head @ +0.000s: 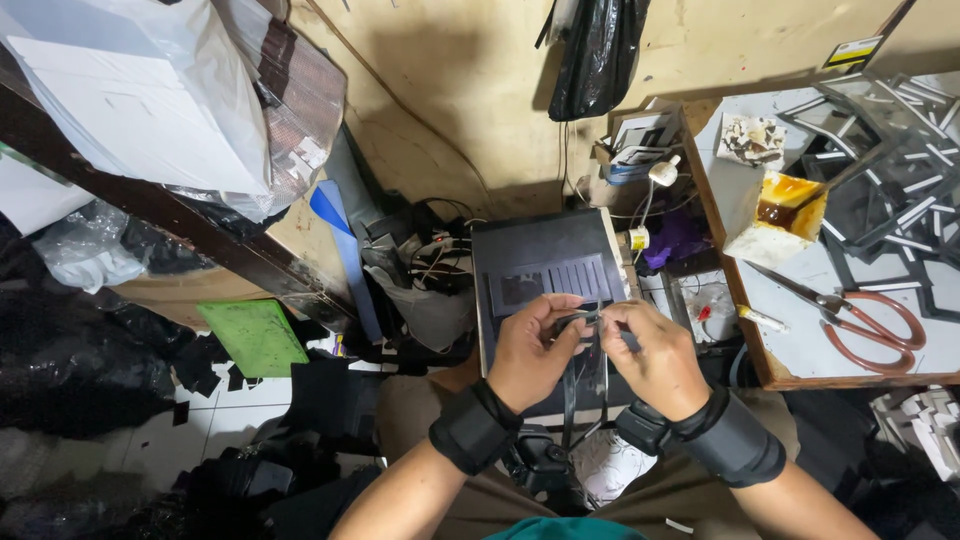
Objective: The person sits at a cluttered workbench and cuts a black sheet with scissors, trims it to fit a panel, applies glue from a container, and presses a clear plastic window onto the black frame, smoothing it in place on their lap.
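I pinch a thin black strip between my left hand and right hand, both grips closed on it, above the dark machine, close enough to see.

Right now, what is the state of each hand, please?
Left hand: closed, pinching the dark strap between its fingers.
Right hand: closed, pinching the same strap near its top end.

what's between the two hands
In the head view, a thin black strap spans the gap, pinched by the left hand and right hand.
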